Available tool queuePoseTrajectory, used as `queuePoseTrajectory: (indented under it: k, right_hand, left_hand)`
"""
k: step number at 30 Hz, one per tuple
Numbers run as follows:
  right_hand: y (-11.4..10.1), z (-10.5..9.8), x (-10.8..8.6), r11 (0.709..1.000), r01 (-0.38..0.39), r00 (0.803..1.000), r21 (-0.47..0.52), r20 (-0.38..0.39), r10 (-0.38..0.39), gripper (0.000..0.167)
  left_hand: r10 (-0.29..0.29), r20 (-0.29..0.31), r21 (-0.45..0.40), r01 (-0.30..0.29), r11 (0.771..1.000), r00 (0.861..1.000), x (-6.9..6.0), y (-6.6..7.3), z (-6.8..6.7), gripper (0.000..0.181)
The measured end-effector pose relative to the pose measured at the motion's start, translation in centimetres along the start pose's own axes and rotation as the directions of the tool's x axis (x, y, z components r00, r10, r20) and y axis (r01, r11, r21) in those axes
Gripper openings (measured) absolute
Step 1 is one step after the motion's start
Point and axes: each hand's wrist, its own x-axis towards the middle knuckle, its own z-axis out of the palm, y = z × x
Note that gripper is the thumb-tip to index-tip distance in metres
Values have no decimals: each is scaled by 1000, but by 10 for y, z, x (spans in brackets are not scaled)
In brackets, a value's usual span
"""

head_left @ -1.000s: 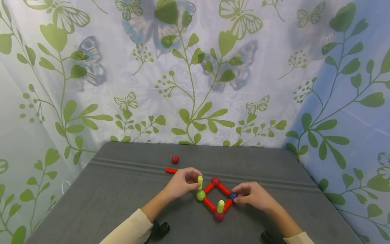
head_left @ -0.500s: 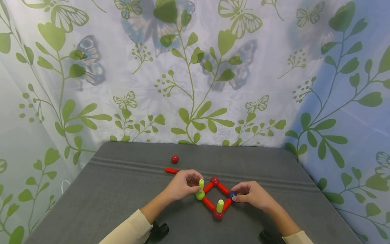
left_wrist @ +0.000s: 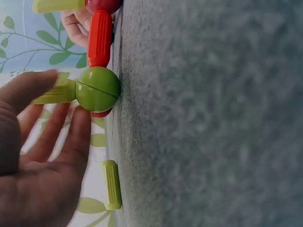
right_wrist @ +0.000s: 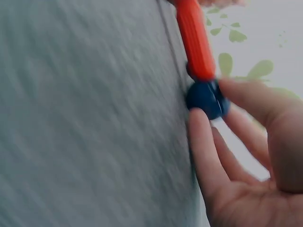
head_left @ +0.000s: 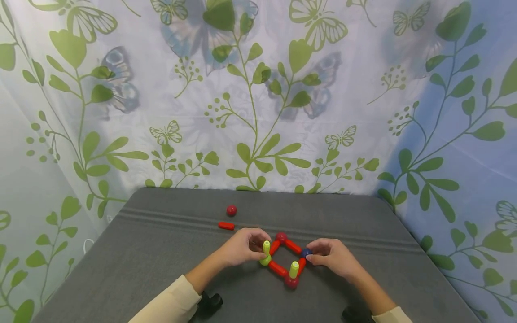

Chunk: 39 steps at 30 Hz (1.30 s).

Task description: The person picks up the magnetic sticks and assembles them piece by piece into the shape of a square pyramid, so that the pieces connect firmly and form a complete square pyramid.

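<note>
A diamond frame of red rods joined by balls lies on the grey table: a green ball [head_left: 265, 260] at left, a blue ball [head_left: 306, 254] at right, a far red ball [head_left: 281, 237] and a near red ball [head_left: 291, 281]. My left hand [head_left: 247, 247] pinches a yellow-green rod [left_wrist: 57, 91] that stands upright on the green ball. With thumb and fingertips, my right hand [head_left: 335, 258] holds the blue ball, seen closer in the right wrist view. A second yellow-green rod [head_left: 294, 270] rises from the near red ball.
Beyond my left hand lie a loose red rod [head_left: 226, 225] and a loose red ball [head_left: 231, 210]. The left wrist view shows a loose yellow-green rod [left_wrist: 112, 184] on the table. A patterned curtain [head_left: 258, 94] hangs behind the table's far edge.
The left yellow-green rod has come down onto the green ball. The frame has turned slightly: its far red ball shifted left, its blue ball away from me.
</note>
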Motion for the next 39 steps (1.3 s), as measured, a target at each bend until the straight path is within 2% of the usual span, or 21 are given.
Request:
queuePoseTrajectory:
  k: [3,5,6,8,11,13,15,17,20,23,28,32,35,39]
  right_hand:
    - [-5,9,-2,1000,-22,996,8,-90,23,31]
    - [-11,13,-6,999,-33,996,7,-80,33,25]
    - [-14,14,-8,999,-34,998,11,-44,34,21]
    - [-20,16,-14,999,-25,997,35,79,23,15]
    - [-26,19,-21,995,-5,963,97,268,-22,20]
    - [-28,22,-24,994,12,947,111,318,-47,23]
    - [-29,25,-25,995,42,951,86,302,-67,26]
    - [-29,27,-24,998,57,967,29,246,-62,27]
    - [-27,26,-20,996,50,987,-70,153,-38,28]
    - [-24,25,-15,991,43,996,-124,88,-33,29]
    - [-17,21,-6,988,52,998,-143,25,-49,29]
    - [-12,17,1,990,40,999,-137,-4,-41,30]
    - [-9,14,5,993,40,999,-110,2,-40,31]
    - [-7,11,9,995,42,999,-86,17,-41,31]
  left_hand:
    - [-21,67,87,15,996,998,3,-3,0,28]
    - [-29,91,137,16,990,995,5,-4,0,25]
    - [-27,96,148,13,989,995,5,-4,0,24]
    - [-23,94,164,7,986,995,5,-5,1,23]
    - [-40,81,169,26,985,996,4,-4,4,23]
    - [-58,62,172,46,984,996,2,-3,6,24]
    - [-76,40,167,69,984,996,-1,-2,9,25]
    - [-99,18,160,95,982,995,-5,1,12,26]
    - [-138,2,119,137,983,990,-11,7,18,27]
    - [-171,4,66,170,983,985,-17,12,25,27]
    - [-167,18,1,167,986,986,-22,19,33,30]
    - [-203,56,-39,205,978,978,-25,25,37,33]
    - [-208,92,-43,213,976,974,-26,28,38,35]
    - [-175,121,-36,181,983,977,-26,29,38,36]
